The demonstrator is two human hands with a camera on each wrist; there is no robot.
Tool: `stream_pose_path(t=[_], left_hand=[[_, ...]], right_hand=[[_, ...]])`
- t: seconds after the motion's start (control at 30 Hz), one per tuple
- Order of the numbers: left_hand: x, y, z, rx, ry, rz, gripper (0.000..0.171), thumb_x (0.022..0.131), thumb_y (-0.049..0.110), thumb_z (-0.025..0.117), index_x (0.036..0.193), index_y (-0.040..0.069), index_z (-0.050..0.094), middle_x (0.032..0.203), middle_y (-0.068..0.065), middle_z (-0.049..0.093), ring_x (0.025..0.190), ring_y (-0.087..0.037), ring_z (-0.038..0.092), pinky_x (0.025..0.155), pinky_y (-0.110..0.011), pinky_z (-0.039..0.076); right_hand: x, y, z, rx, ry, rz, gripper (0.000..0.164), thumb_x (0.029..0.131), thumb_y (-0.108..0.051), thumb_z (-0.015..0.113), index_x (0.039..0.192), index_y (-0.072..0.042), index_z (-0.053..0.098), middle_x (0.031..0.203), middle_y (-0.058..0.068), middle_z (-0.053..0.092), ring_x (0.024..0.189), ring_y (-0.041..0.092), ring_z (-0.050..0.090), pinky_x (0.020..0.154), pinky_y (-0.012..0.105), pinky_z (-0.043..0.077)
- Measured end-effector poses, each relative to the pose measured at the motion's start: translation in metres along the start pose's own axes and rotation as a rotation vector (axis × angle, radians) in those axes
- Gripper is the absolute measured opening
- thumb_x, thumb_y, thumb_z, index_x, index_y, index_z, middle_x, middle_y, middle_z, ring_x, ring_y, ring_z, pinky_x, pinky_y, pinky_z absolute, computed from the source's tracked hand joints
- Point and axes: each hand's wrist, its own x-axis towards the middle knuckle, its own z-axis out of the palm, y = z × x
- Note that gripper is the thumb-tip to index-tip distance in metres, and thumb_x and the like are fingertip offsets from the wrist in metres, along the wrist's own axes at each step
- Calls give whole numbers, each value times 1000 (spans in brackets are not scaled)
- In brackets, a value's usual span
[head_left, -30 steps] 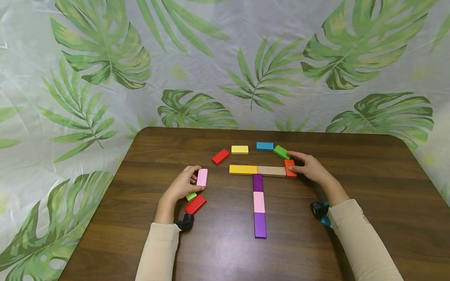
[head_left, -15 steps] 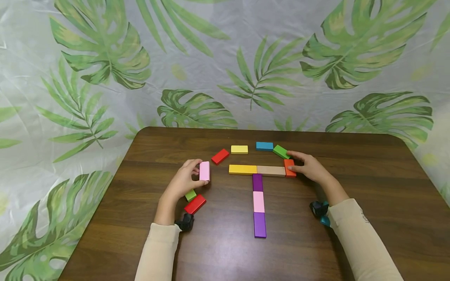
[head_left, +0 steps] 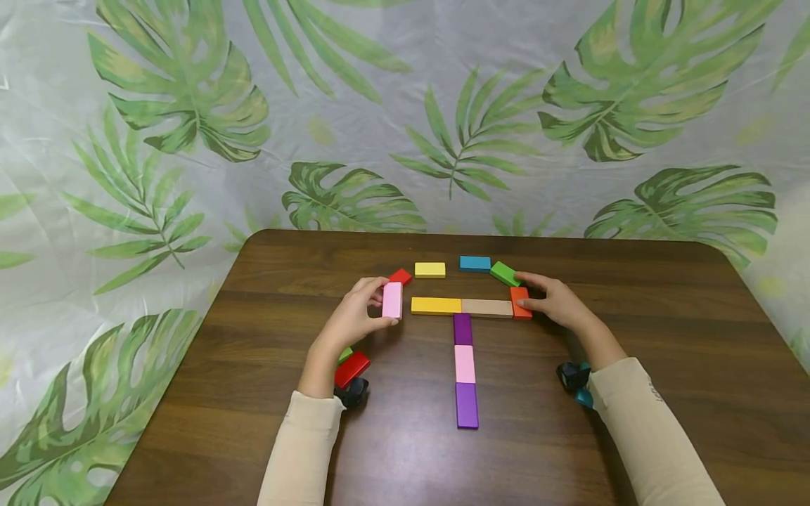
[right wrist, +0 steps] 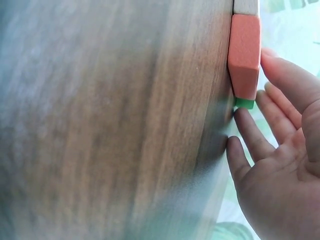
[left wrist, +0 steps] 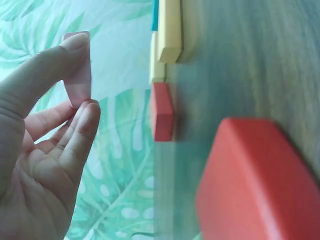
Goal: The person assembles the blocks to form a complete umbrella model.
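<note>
My left hand [head_left: 354,315] pinches a pink block [head_left: 392,301] between thumb and fingers, up off the table, left of the yellow-orange block [head_left: 435,306]. In the left wrist view the pink block [left wrist: 80,82] shows edge-on between thumb and fingertips. Partly behind it in the head view lies a red block [head_left: 400,275]. My right hand [head_left: 562,303] rests at the orange-red block [head_left: 516,295], thumb on top of it, index fingertip at the corner of a green block [head_left: 504,273]. Its fingers look loosely bent in the right wrist view, beside the orange-red block [right wrist: 245,50].
The orange-red block ends a row with a tan block [head_left: 486,308]. Below runs a column of dark purple [head_left: 463,329], pink [head_left: 465,364] and purple [head_left: 467,406] blocks. Pale yellow [head_left: 429,270] and blue [head_left: 474,263] blocks lie behind. Another red block [head_left: 351,369] sits near my left wrist.
My left hand has lifted the pink block and carried it right and away from me, to near the far red block. My right hand has stayed in place.
</note>
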Motion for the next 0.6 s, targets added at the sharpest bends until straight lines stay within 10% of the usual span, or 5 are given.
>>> stream_pose_path(t=[0.6], left_hand=[[17, -16, 25, 114, -104, -176, 71, 67, 13, 80, 127, 0, 46, 102, -10, 48, 89, -20, 54, 78, -29, 46]], right_hand=[[-2, -2, 0, 1, 4, -5, 59, 86, -24, 62, 136, -5, 37, 135, 23, 36, 124, 39, 29, 97, 56, 23]])
